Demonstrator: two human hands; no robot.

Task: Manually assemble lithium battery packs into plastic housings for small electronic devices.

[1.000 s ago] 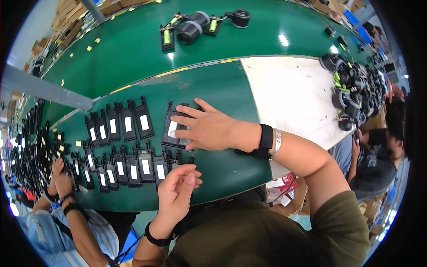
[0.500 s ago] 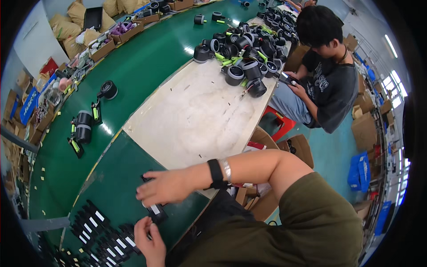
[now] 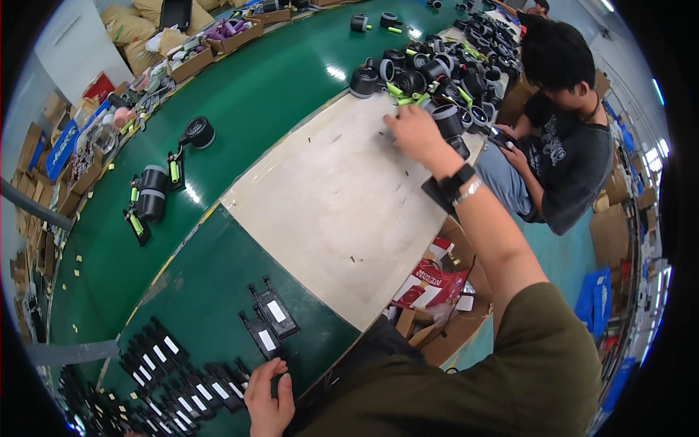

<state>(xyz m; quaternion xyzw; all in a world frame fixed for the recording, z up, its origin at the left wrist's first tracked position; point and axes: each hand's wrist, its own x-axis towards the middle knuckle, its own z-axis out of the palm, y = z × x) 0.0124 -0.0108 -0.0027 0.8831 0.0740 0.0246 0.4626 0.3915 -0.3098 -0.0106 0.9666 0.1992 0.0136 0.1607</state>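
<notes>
My right hand [image 3: 419,135] is stretched over the far end of the white board [image 3: 313,189], beside a heap of black and grey cylindrical devices [image 3: 437,69] with lime-green parts. Its fingers are extended, and nothing shows in them. A dark flat shape [image 3: 439,195] lies by the wrist; its kind is unclear. Low on the green table, my left hand [image 3: 268,397] rests with thumb and fingers apart, beside two flat black plastic parts [image 3: 266,320] bearing white labels. Several similar black labelled parts [image 3: 156,357] lie in rows to its left.
Across the green surface at left are a black cylinder unit [image 3: 151,193] and a round-headed one [image 3: 198,132]. A seated person [image 3: 564,146] holds a phone at the right. An open carton [image 3: 459,320] with packaging stands below the table edge. Boxes of parts [image 3: 233,35] line the far side.
My right hand has left the black parts near my left hand and reached far right to the heap. Two labelled parts now lie uncovered. My left hand shifted slightly right; the view also shifted.
</notes>
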